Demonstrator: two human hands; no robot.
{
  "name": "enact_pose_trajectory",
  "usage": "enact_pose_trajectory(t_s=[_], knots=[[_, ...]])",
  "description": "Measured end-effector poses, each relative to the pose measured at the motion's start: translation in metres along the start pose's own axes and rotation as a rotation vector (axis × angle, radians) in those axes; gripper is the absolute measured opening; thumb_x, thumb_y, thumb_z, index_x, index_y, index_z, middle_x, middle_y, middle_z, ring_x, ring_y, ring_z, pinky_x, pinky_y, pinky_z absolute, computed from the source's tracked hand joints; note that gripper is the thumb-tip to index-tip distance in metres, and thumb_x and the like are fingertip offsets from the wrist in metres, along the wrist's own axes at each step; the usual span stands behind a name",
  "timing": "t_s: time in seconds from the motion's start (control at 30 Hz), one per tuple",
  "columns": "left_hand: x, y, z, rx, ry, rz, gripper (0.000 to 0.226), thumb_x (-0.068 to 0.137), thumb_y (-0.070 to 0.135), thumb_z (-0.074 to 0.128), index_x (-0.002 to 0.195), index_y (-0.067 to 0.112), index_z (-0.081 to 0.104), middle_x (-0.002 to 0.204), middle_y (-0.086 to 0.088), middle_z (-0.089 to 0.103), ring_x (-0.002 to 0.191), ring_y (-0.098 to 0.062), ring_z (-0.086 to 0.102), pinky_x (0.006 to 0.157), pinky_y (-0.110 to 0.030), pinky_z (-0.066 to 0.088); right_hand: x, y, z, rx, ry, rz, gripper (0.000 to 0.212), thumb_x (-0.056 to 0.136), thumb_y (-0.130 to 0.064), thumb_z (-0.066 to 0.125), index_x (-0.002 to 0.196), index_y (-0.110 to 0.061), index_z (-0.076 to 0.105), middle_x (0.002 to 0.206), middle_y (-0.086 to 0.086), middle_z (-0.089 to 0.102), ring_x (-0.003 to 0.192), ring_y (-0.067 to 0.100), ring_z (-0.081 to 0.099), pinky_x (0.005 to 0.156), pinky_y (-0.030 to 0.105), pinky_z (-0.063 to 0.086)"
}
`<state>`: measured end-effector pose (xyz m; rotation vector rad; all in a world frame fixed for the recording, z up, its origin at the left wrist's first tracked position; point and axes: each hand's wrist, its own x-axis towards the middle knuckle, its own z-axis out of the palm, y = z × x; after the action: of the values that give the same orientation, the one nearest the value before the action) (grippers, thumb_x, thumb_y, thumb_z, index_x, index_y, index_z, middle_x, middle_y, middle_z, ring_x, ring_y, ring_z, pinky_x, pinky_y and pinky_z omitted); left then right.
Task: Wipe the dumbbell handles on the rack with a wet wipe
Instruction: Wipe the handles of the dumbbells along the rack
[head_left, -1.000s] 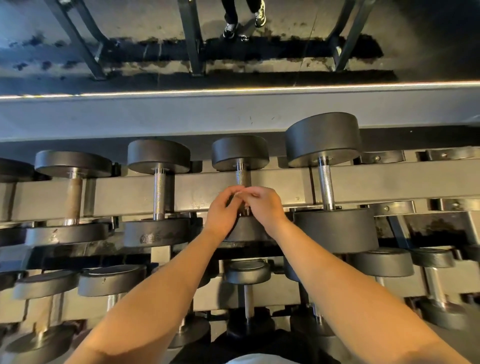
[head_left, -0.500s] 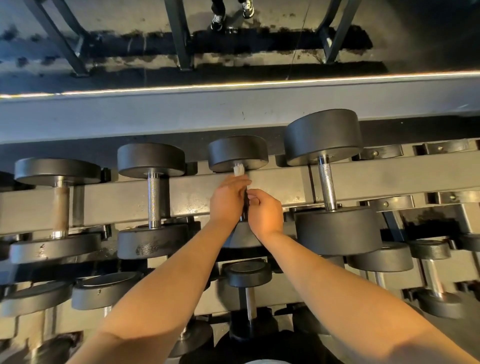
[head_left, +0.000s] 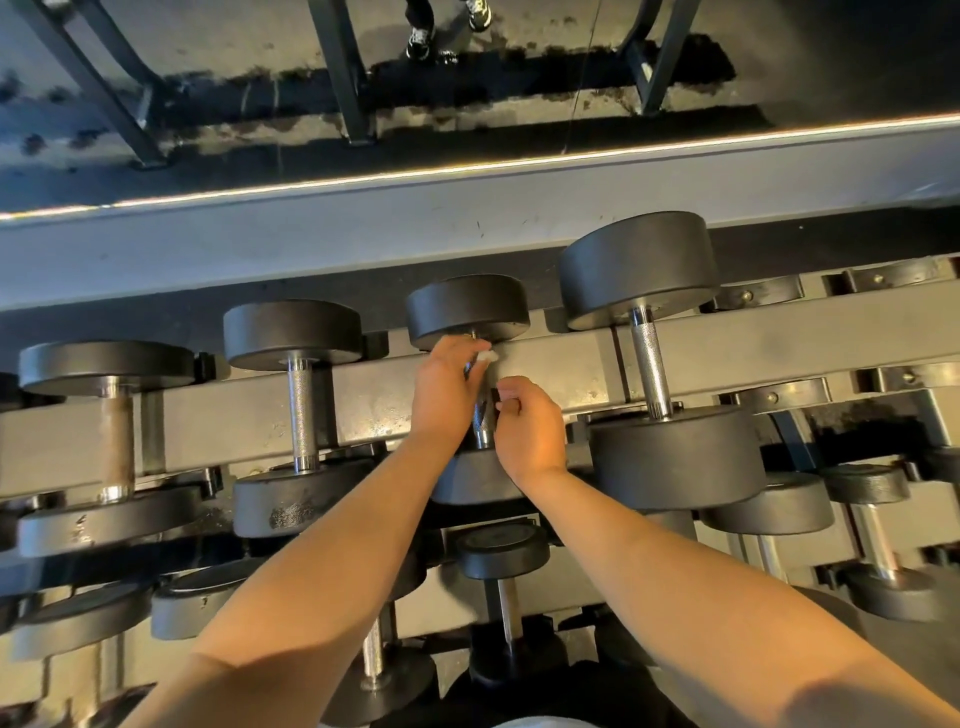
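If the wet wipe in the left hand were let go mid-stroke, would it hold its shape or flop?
Probably flop: the wet wipe shows as a small crumpled white wad poking from the left hand, so it looks limp and light. Being damp, it might cling to the knurled handle rather than drop.

Four round-headed steel-handled dumbbells (head_left: 467, 384) side by side across the grey metal rack's (head_left: 571, 369) upper tier, left hand (head_left: 447, 387) and right hand (head_left: 527, 431) flanking the third one's knurled steel handle (head_left: 483, 415), small white wet wipe (head_left: 487, 356) at the left fingertips, more dumbbells (head_left: 501, 582) on the tier below.
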<state>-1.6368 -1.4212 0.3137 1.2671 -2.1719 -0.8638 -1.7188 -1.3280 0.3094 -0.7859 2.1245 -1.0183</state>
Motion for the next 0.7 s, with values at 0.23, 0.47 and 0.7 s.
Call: enact_pose_trajectory(t_s=[0.23,0.47,0.7], knots=[[-0.028,-0.006,-0.003,-0.045,-0.117,-0.111,0.016,0.092,0.017,0.072,0.106,0.018,0.079,0.098,0.003,0.066,0.087,-0.007,0.06,0.081,-0.013,0.046,0.0,0.0,-0.003,0.03,0.008,-0.039,0.036,0.096,0.0,0.045,0.123,-0.016,0.063,0.116,0.001,0.064,0.106,0.017,0.06,0.094,0.035,0.052],[-0.035,0.002,-0.01,-0.176,-0.446,-0.421,0.021,0.082,0.014,0.075,0.077,0.034,0.077,0.077,0.021,0.07,0.08,0.008,0.061,0.081,-0.009,0.044,-0.002,-0.003,-0.007,-0.018,-0.016,-0.021,0.038,0.098,-0.003,0.044,0.128,-0.018,0.062,0.118,0.0,0.065,0.108,0.017,0.058,0.093,0.034,0.05],[-0.006,-0.011,-0.011,-0.925,0.031,-0.717,0.009,0.093,0.016,0.067,0.1,0.018,0.073,0.103,-0.005,0.076,0.099,-0.022,0.072,0.082,-0.031,0.058,-0.001,-0.002,-0.005,0.005,-0.05,0.002,0.038,0.1,-0.009,0.045,0.133,-0.023,0.058,0.121,-0.005,0.065,0.11,0.014,0.059,0.097,0.035,0.051]])
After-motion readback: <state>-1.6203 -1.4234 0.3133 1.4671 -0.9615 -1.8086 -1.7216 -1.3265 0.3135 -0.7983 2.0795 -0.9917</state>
